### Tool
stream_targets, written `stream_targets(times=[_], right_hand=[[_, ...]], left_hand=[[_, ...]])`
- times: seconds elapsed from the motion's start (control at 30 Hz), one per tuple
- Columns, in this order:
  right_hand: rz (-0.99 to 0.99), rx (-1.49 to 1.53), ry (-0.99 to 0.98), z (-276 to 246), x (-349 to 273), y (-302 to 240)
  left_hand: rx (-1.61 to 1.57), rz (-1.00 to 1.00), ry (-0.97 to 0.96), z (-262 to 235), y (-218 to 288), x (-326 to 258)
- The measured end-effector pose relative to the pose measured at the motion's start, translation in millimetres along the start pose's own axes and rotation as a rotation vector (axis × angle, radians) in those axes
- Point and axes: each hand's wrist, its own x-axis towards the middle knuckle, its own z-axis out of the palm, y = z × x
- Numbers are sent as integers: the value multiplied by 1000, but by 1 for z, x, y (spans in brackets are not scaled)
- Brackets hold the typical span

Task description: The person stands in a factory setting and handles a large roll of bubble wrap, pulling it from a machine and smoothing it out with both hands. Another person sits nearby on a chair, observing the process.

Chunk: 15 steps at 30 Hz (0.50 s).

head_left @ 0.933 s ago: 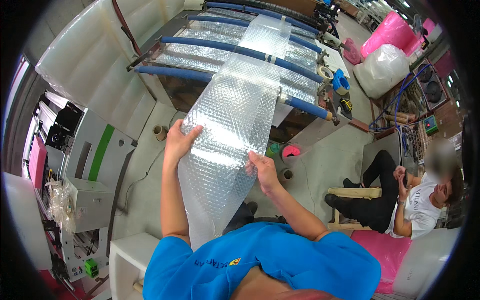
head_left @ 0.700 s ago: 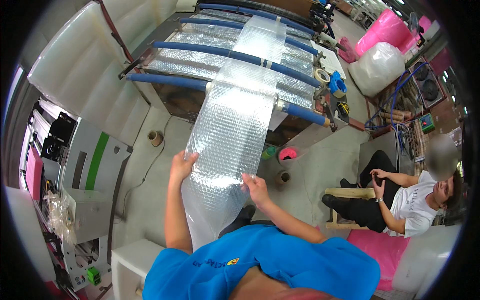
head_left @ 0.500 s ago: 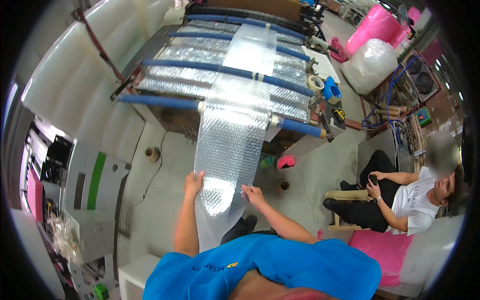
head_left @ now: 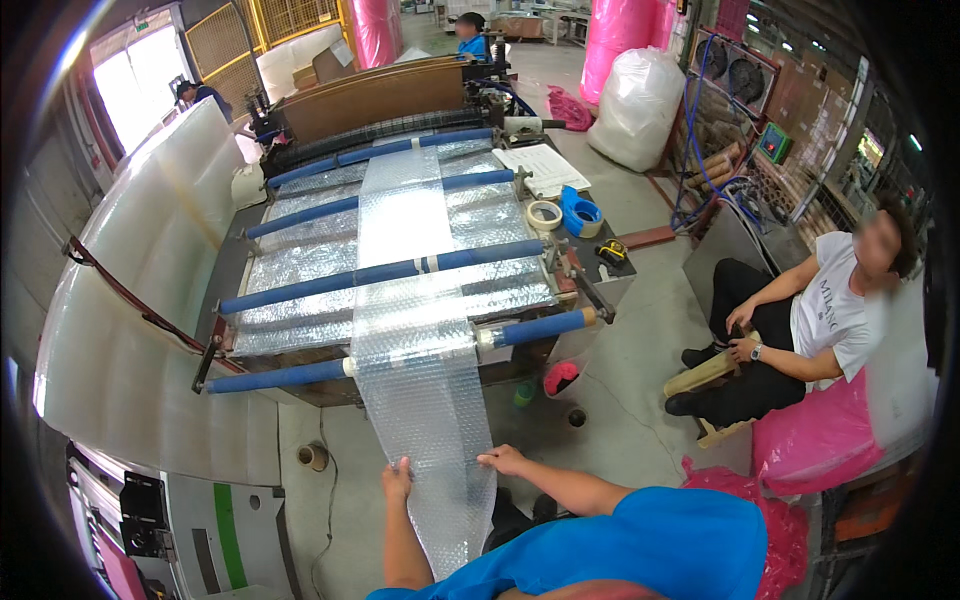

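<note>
A long strip of clear bubble wrap (head_left: 425, 410) runs over the machine's blue rollers, passes over the front roller (head_left: 285, 376) and hangs down toward me. My left hand (head_left: 397, 479) is closed on the strip's left edge, thumb uppermost. On the opposite edge my right hand (head_left: 503, 459) pinches the film between thumb and fingers. Between my hands the wrap stays spread out, and its lower end drops close to my body, partly hidden by my blue shirt. Shiny silvery sheeting (head_left: 300, 282) covers the machine bed under the strip.
Tape rolls (head_left: 544, 214) and a yellow-black tape measure (head_left: 611, 251) lie at the bed's right side. A person in a white shirt (head_left: 838, 290) sits at right. Large film rolls (head_left: 120, 330) stand at left. A cable (head_left: 330, 510) crosses the floor near a cardboard tube (head_left: 313, 457).
My view has tilted up, showing more of the hall beyond the machine. Both hands still hold the bubble wrap's edges. The seated person's hands have lowered.
</note>
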Motion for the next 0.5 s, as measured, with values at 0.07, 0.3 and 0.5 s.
stream_targets(times=[0.07,0.3,0.5], right_hand=[[16,17,-6,2,0,1],[-35,67,-21,0,-8,3],[-11,-48,-13,-6,-19,-1]], left_hand=[[-21,6,0,-1,-2,-5],[-3,48,28,0,4,-15],[15,27,28,6,-6,-17]])
